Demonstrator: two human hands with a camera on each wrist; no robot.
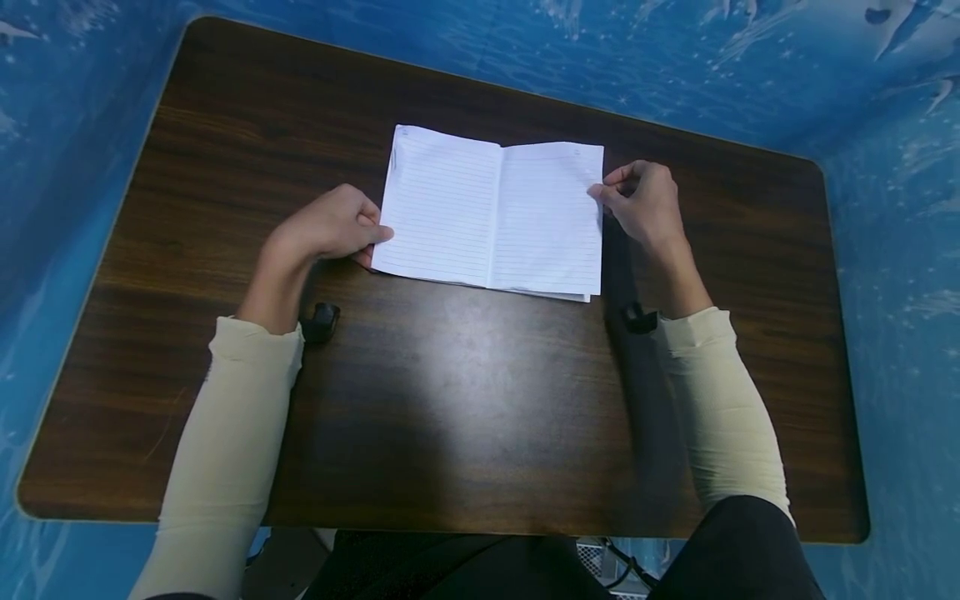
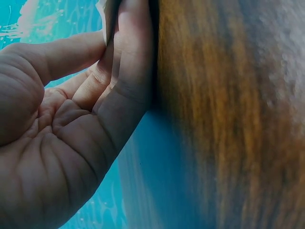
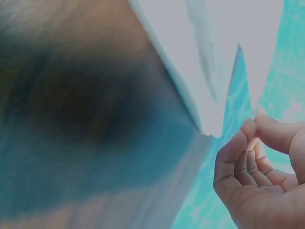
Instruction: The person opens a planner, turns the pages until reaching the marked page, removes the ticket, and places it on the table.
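Observation:
An open notebook (image 1: 442,208) with blank, lined white pages lies toward the back of the wooden table. At its lower left edge my left hand (image 1: 333,225) grips it, thumb on top and fingers beneath. In the left wrist view the fingers (image 2: 131,62) lie flat along the tabletop, and only a sliver of paper shows. My right hand (image 1: 648,200) pinches the outer edge of the right-hand page between thumb and fingertips. The right wrist view shows this lifted page (image 3: 261,43) apart from the stack of pages (image 3: 190,62) below it.
The dark wooden table (image 1: 495,433) has rounded corners and stands against blue, sea-patterned walls (image 1: 480,42). A small black device (image 1: 322,322) sits by the left wrist, another (image 1: 639,318) by the right. Below the front edge are the person's dark-clothed legs and some cables (image 1: 630,567).

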